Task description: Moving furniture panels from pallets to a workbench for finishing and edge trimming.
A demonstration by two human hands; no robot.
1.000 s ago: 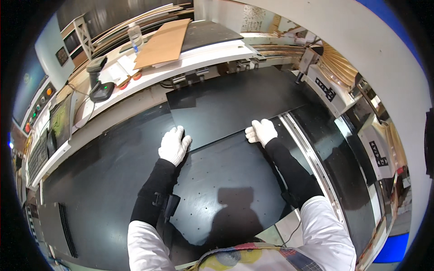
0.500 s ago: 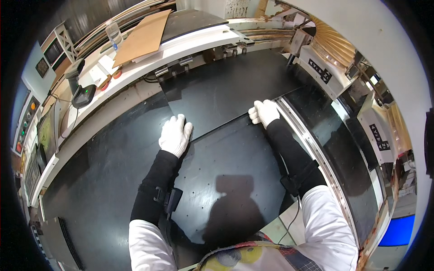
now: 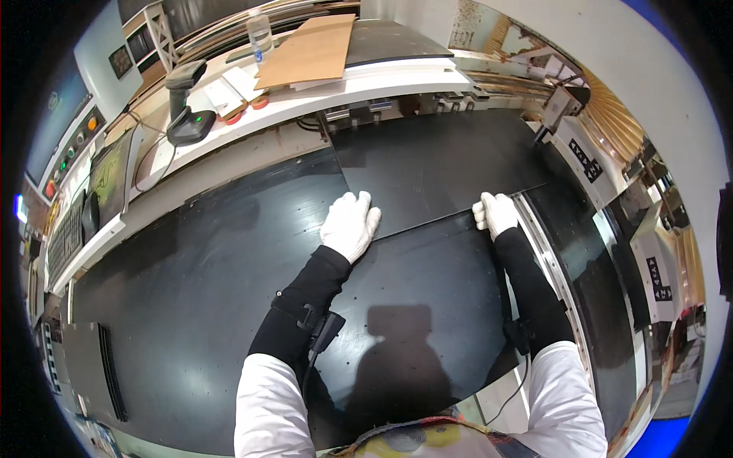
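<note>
A thin dark rectangular panel (image 3: 439, 156) lies on the black work surface (image 3: 221, 267), with its near edge running between my two hands. My left hand (image 3: 351, 227), in a white glove, rests flat at the panel's near left corner, its fingers stretched out and its thumb toward the near edge. Over at the right end of that edge, my right hand (image 3: 496, 214), gloved the same way, has its fingers curled over the panel. Its fingertips are partly hidden.
A metal rail (image 3: 553, 263) runs beside my right arm. Metal clamps (image 3: 359, 116) line the far side, below a white shelf with a scanner on its stand (image 3: 191, 126) and a brown board (image 3: 309, 53). Dark stacked panels (image 3: 90, 366) lie at near left.
The view has turned to the left, so the scene sits farther right in the picture. Both hands keep about the same places on the panel's near edge.
</note>
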